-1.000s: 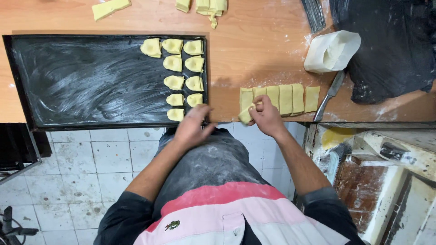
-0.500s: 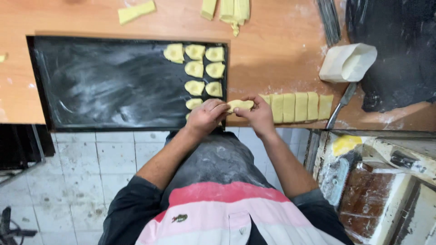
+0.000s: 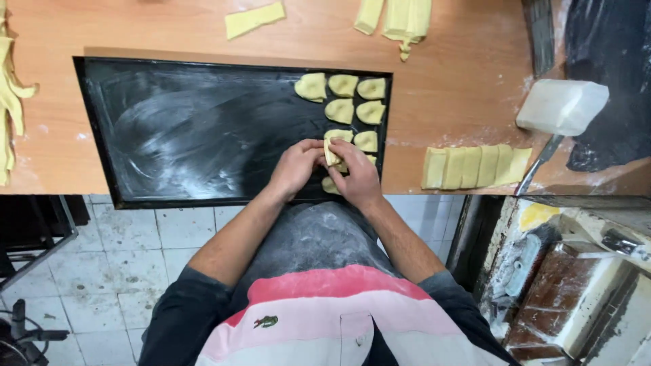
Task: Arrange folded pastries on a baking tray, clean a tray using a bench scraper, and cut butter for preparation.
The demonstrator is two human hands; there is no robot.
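Over the near right part of a black floured baking tray (image 3: 169,135), my left hand (image 3: 295,166) and my right hand (image 3: 358,177) together pinch one pale yellow dough piece (image 3: 332,153). Several folded dough pieces (image 3: 342,102) lie in rows on the tray's right end, just beyond my fingers. One more dough piece (image 3: 329,184) shows under my right hand near the tray's front rim.
A row of cut dough rectangles (image 3: 475,167) lies on the wooden table (image 3: 461,81) right of the tray. A white scraper (image 3: 561,107) rests beyond them, beside a dark floured board (image 3: 610,81). More dough strips (image 3: 400,17) lie at the far edge and far left (image 3: 10,102).
Both hands carried a dough piece from the row of rectangles leftward onto the tray's right end. The view also shifted, so the tray now sits further right.
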